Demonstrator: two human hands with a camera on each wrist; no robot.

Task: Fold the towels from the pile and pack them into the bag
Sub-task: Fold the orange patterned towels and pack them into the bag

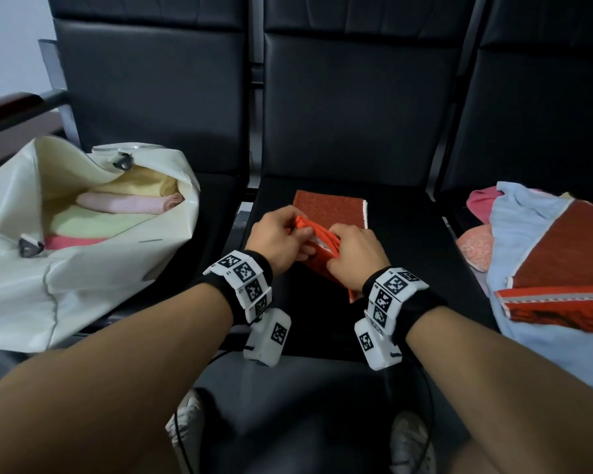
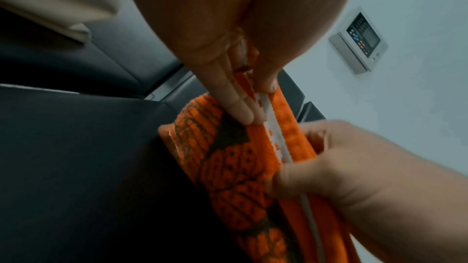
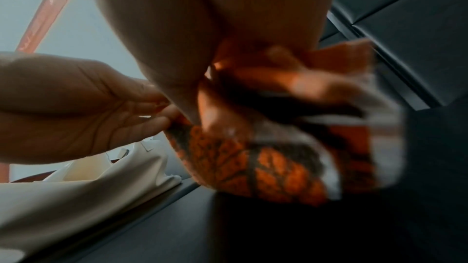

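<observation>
The folding step is in hand: on the middle black seat [image 1: 408, 268], the left hand [image 1: 281, 239] and right hand [image 1: 355, 256] both pinch the near edge of the patterned orange terry towel [image 1: 329, 212], which probably next needs one more fold before going into the open cream bag [image 1: 83, 268] on the left seat.

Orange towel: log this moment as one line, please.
stage: folding | orange towel on middle seat | left hand and right hand pinch its edge | bag open, holds folded towels
</observation>
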